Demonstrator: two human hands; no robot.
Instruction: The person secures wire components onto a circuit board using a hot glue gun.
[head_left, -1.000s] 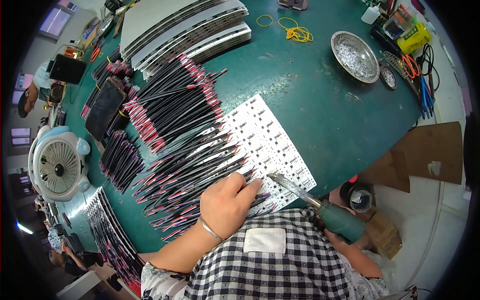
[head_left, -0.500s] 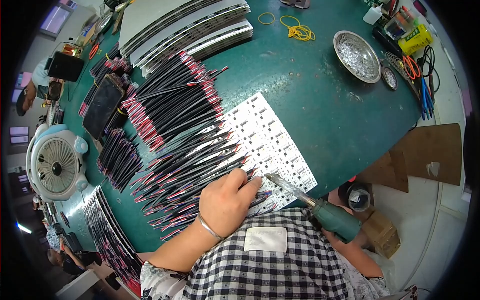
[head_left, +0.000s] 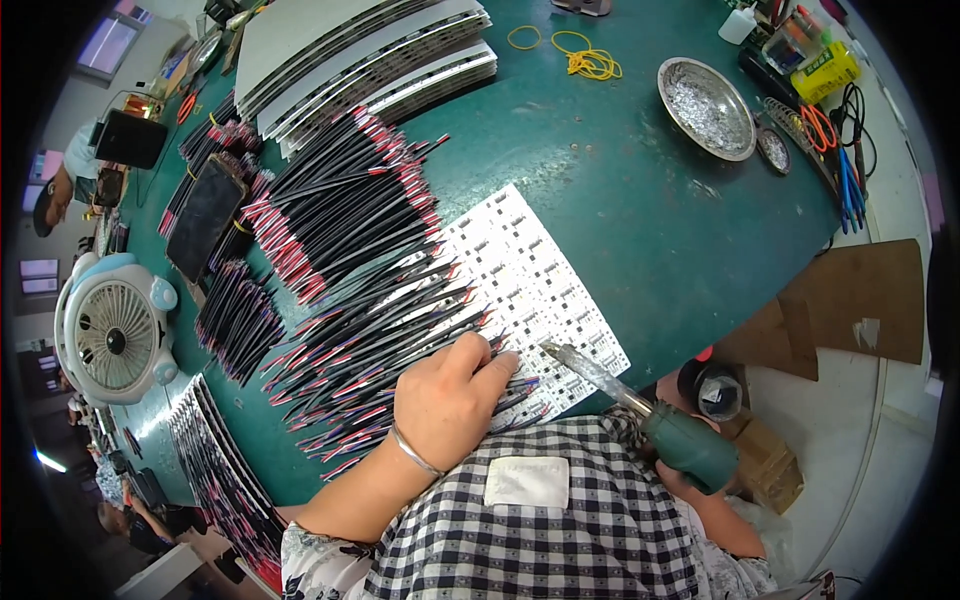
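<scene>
A white circuit board panel [head_left: 555, 290] lies on the green bench, with many short black wires [head_left: 370, 340] ending in red, white and blue cores across its left part. My left hand [head_left: 445, 400], a bangle at its wrist, rests over the wires, thumb and forefinger pinched at wire ends on the board; the exact wire is mostly hidden. My right hand [head_left: 676, 482] is wrapped round the green handle of a soldering iron [head_left: 690, 447], largely covered by it. The iron's metal tip is just over the board, a short way right of my left fingertips.
Stacked board panels [head_left: 370, 60] stand at the far left, near wire bundles [head_left: 345, 200] and a dark phone [head_left: 206, 218]. A small fan [head_left: 115, 335] is at left. Far right are a metal bowl [head_left: 708, 110] of silvery bits, yellow rubber bands [head_left: 590, 62] and a yellow container [head_left: 825, 72].
The soldering iron in my right hand has drawn back slightly to the right, its tip farther from my left fingertips. My left hand stays pinched at nearly the same place on the board.
</scene>
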